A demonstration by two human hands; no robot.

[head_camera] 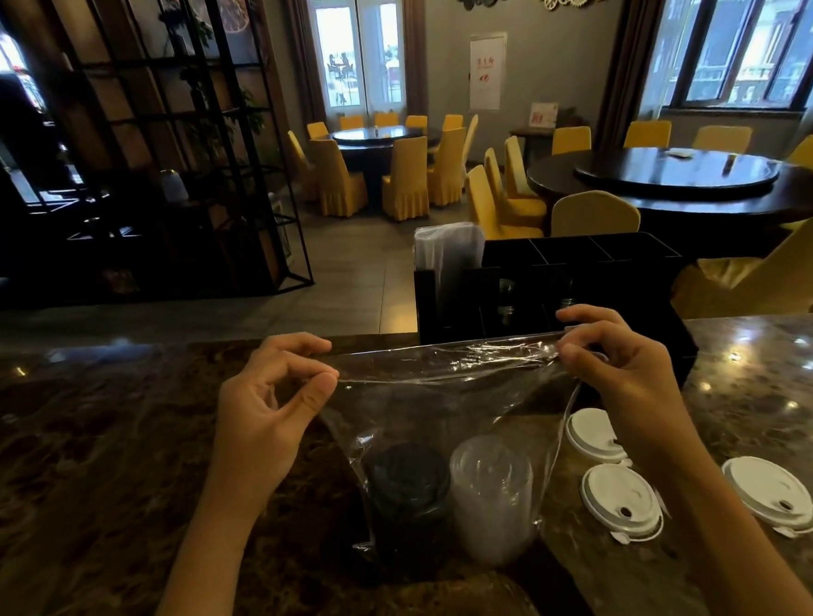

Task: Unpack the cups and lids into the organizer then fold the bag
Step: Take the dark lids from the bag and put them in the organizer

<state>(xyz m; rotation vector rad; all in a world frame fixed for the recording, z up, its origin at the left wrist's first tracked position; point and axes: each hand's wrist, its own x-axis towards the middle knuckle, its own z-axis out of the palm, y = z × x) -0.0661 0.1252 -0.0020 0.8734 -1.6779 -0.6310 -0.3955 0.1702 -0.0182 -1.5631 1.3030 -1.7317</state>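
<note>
Marble counter (116, 448), dark and glossy, dining room of yellow chairs (405, 178) beyond. Item: clear plastic bag (449, 401) — your left hand (267, 413) pinches its top edge at 9 o'clock, your right hand (625, 374) pinches it at 3 o'clock, mouth stretched taut between them. Contents: stack of black lids (408, 495), stack of clear cups (494, 494) just beside it. Black organizer (584, 266) at 12 o'clock behind the bag. Three white lids (620, 499) lie loose at 4 o'clock.

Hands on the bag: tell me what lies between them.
In the head view, only the clear bag's stretched top edge spans from the left hand to the right hand, both pinching it.
</note>
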